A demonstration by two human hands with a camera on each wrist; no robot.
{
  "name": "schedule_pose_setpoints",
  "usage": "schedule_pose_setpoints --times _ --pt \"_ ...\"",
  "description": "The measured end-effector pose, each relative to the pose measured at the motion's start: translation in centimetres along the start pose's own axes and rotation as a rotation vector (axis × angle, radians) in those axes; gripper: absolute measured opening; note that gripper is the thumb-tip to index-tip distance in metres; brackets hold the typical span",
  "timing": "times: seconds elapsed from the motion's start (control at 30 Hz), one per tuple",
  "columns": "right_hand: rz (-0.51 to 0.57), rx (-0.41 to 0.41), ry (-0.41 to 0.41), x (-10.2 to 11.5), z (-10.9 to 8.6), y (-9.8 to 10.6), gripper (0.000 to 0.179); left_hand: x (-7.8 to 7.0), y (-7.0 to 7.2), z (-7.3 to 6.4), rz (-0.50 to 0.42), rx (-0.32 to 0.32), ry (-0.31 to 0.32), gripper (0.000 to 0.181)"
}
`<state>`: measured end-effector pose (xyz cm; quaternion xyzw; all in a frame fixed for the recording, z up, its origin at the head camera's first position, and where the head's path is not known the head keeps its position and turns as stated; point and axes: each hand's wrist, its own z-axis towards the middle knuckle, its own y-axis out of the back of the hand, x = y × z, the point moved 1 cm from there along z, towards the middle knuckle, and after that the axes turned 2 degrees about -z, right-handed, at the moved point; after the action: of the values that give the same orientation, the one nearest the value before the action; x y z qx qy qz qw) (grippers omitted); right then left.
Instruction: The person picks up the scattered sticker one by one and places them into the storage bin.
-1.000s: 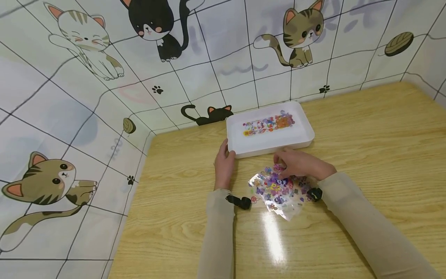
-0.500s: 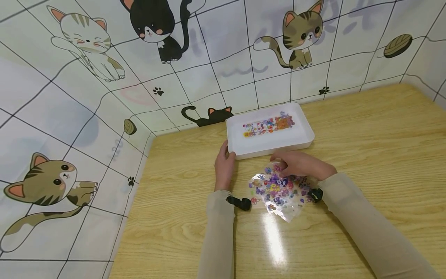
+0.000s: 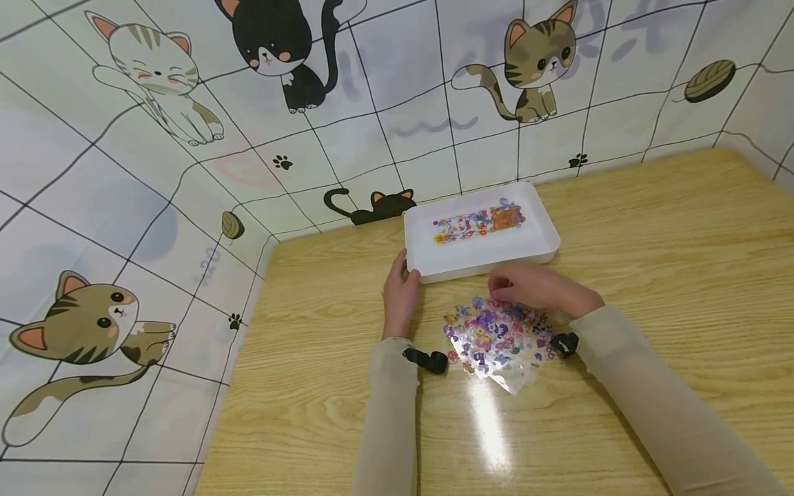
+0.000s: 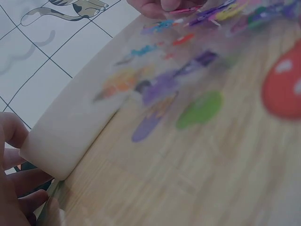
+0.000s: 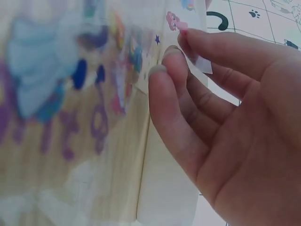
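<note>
My left hand (image 3: 400, 296) grips the front left corner of a white tray (image 3: 446, 263); in the left wrist view its fingers (image 4: 29, 181) lie around that corner. My right hand (image 3: 536, 286), just in front of the tray, pinches the far edge of a clear sticker sheet (image 3: 493, 337) printed with many small colourful figures. In the right wrist view the thumb and forefinger hold the film near a pink pony sticker (image 5: 175, 21), and the other fingers are bent. The sheet stands partly lifted from the table and is blurred close to both wrist cameras.
A strip of colourful stickers (image 3: 477, 222) lies on the tray's white bottom. The tray stands on a wooden table (image 3: 310, 399), against a tiled wall (image 3: 397, 83) with cartoon cats. A red round sticker (image 4: 284, 84) shows near the left wrist.
My right hand has shifted along the sheet's far edge, and the sheet has tilted and moved slightly, so its glare lies differently. The left hand and tray stay in place.
</note>
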<state>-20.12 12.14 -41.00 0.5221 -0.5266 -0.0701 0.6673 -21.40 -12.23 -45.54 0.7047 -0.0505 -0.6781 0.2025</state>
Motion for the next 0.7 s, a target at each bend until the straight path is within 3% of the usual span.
schedule_pose_setpoints --times 0.33,0.7 --pt "-0.003 0.005 0.004 -0.8 -0.1 0.8 0.015 -0.2 -0.1 -0.1 -0.009 -0.001 0.01 0.053" --pt "0.097 0.062 0.037 -1.1 -0.2 1.8 0.021 -0.2 -0.1 -0.3 -0.056 0.002 0.009 0.054"
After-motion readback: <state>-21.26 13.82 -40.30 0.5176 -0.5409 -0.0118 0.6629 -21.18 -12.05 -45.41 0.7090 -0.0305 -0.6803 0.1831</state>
